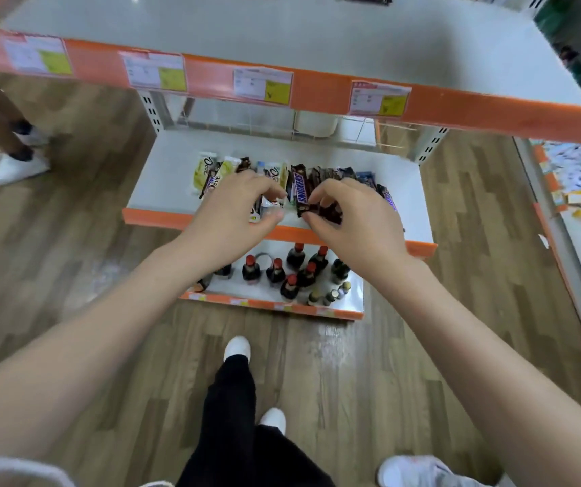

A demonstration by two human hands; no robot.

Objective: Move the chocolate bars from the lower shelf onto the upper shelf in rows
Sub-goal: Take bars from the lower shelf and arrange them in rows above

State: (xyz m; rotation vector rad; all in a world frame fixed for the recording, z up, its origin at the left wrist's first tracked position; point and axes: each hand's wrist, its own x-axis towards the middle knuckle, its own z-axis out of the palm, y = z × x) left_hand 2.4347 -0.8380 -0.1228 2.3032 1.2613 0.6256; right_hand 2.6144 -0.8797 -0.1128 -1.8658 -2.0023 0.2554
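Pinched between thumb and fingers, a brown Snickers bar [301,191] is held at its near end by the right hand [352,219]. Just beside that pinch, the left hand [232,216] curls round a pale wrapper [269,207], though what it holds is partly hidden. Behind both grips the chocolate bars [334,177] lie heaped on the lower shelf [162,177]. Above them the upper shelf [282,36] looks nearly bare, so I'd judge the moving barely begun.

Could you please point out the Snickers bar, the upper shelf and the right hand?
Snickers bar [299,189]: head view, on its printed wrapper.
Upper shelf [282,33]: head view, on its bare white top.
Right hand [359,223]: head view, on its back.
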